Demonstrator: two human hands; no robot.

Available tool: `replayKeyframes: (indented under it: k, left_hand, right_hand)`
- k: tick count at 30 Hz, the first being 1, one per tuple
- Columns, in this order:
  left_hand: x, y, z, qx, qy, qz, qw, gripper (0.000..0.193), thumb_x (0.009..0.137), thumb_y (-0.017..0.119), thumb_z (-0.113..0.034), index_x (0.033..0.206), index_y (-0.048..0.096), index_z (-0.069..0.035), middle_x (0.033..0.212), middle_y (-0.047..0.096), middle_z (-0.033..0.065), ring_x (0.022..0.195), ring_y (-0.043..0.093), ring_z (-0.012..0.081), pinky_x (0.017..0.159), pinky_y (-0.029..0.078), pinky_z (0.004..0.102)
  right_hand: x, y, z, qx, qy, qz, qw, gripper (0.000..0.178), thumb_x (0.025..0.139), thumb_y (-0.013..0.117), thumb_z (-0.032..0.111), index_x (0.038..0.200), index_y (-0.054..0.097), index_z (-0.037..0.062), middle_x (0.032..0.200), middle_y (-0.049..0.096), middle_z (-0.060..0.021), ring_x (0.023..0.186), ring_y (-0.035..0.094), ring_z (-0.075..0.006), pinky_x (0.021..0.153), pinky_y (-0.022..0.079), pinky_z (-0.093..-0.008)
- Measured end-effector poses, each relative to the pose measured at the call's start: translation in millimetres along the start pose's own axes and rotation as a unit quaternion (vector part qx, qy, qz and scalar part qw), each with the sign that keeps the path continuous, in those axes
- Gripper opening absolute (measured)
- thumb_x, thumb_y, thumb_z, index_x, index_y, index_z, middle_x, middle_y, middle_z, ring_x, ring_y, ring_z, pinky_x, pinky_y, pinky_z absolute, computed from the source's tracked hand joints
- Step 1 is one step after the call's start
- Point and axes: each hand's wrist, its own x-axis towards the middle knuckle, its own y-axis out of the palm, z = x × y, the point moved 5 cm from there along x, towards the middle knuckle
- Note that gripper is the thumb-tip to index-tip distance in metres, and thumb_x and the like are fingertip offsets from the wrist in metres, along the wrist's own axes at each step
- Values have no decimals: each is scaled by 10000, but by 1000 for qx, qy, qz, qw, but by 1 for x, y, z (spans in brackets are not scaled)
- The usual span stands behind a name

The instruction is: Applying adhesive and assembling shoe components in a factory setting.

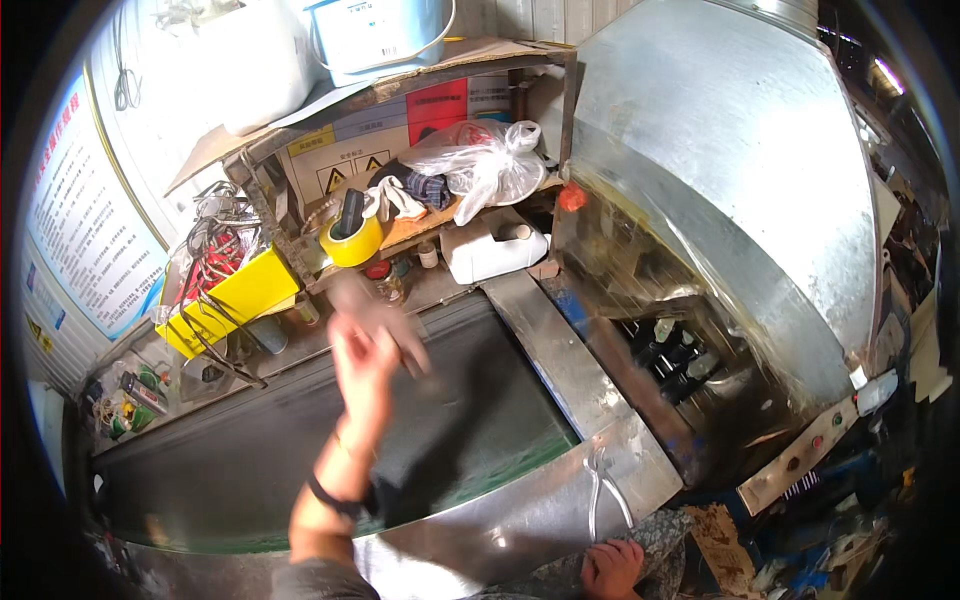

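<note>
My left hand (365, 360) is over the dark conveyor belt (480, 370), its fingers closed on a flat brownish-grey piece (395, 335). Motion smears that piece, and I cannot make out its kind. A dark band circles my left wrist. Down at the lower edge, my right hand (612, 568) has its fingers curled beside a grey mottled surface (650, 535). What it holds, if anything, is hidden. Just above it, silver pliers (603, 490) lie on the metal frame (635, 450), handles toward me.
Behind the belt, a shelf holds a knotted plastic bag (490, 165) and yellow tape (352, 240). Nearby are a white jug (492, 248) and a yellow bin (225, 305) of tangled wires. A metal hood (730, 150) covers the machine opening (670, 355) at right.
</note>
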Motion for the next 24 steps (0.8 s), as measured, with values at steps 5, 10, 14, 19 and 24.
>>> replayKeyframes:
  k: [5, 10, 14, 19, 24]
  left_hand:
    - [-292, 63, 39, -603, -611, -58, 510, 312, 919, 619, -253, 1158, 526, -75, 1110, 564, 148, 975, 551, 254, 801, 480, 365]
    - [-404, 97, 41, -595, -655, 315, 343, 618, 893, 599, -388, 1351, 393, -29, 1218, 515, 192, 1019, 543, 310, 824, 470, 366]
    - [-348, 114, 23, -323, -641, 297, 630, 740, 939, 487, -582, 1423, 356, -38, 1231, 551, 93, 1049, 577, 204, 895, 490, 350]
    - [-352, 146, 9, -119, -431, 403, 799, 351, 929, 653, -177, 1213, 594, 19, 1074, 640, 35, 968, 562, 96, 866, 449, 249]
    - [-397, 165, -9, -164, -488, 414, 751, 376, 894, 695, -244, 1154, 619, 17, 1012, 655, 20, 935, 574, 110, 866, 440, 267]
  right_hand:
    - [-17, 21, -3, 505, 179, 118, 836, 329, 836, 699, 221, 1124, 616, 88, 1155, 635, -71, 1046, 579, -177, 966, 401, -386]
    - [-11, -21, 25, 717, 218, 63, 660, 443, 883, 656, 92, 1287, 491, 15, 1141, 606, -106, 1056, 589, -171, 930, 470, -341]
    - [-12, -42, 2, 617, 251, -77, 742, 244, 887, 667, 57, 1108, 572, 15, 1001, 624, -7, 924, 582, -95, 827, 487, -272]
    - [-23, -76, -2, 657, 199, -146, 712, 428, 936, 645, 157, 1293, 466, 2, 1113, 603, -46, 1048, 560, -123, 910, 460, -277]
    - [-68, -86, -24, 703, 230, -179, 649, 471, 932, 640, 282, 1268, 484, -9, 1083, 633, -102, 1016, 623, -207, 906, 496, -336]
